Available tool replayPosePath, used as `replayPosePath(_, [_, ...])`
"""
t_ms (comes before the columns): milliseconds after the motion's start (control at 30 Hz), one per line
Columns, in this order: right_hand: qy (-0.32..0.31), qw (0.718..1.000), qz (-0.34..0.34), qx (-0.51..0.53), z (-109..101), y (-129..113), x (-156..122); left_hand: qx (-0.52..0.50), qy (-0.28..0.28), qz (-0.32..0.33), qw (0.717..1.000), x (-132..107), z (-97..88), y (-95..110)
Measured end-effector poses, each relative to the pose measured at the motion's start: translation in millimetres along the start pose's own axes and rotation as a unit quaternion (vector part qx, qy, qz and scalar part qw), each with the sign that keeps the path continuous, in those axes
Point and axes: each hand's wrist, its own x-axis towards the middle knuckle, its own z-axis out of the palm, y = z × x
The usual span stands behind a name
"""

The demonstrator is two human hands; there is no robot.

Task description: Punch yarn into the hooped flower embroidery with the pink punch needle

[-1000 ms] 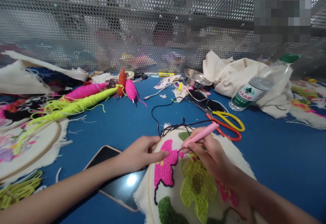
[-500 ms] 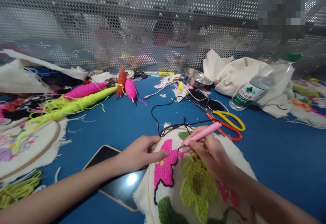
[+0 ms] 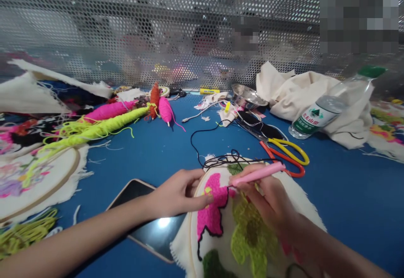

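Note:
My left hand [image 3: 186, 191] grips the left rim of an embroidery hoop [image 3: 190, 231], with its thumb lying on a pink stitched flower [image 3: 212, 219] and its fingers under the edge. In my right hand [image 3: 268, 193] is a pink punch needle [image 3: 259, 174], pinched between thumb and fingers. Its thin tip meets the white cloth at the upper right edge of the pink flower, where a black stitched outline [image 3: 221, 215] ends. Black yarn [image 3: 217, 160] lies in loose loops over the hoop's far edge. A yellow-green flower [image 3: 251, 231] is partly covered by my right hand.
Under my left forearm lies a phone [image 3: 148, 231]. Scissors [image 3: 292, 149] with red and yellow handles lie beyond the hoop, near a tilted water bottle [image 3: 318, 116] and a metal bowl [image 3: 248, 97]. Yarn bundles [image 3: 104, 128] and another hoop [image 3: 65, 177] sit left. A perforated metal screen [image 3: 176, 29] stands behind.
The whole view has shifted slightly, so things appear a little farther right. The punch needle leans a little flatter, its tip still at the same edge of the pink flower.

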Motion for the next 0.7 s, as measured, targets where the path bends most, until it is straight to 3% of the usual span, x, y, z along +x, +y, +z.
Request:
replayPosePath(133, [-0.003, 0.998, 0.050, 0.033, -3.1, 0.8, -3.0, 0.020, 0.003, -0.009, 1.000, 1.1, -0.2, -3.5])
replayPosePath(700, [-0.004, 0.996, 0.064, 0.069, -4.5, 0.9, -3.4, 0.047, 0.015, -0.009, 0.999, 0.9, -0.8, -3.0])
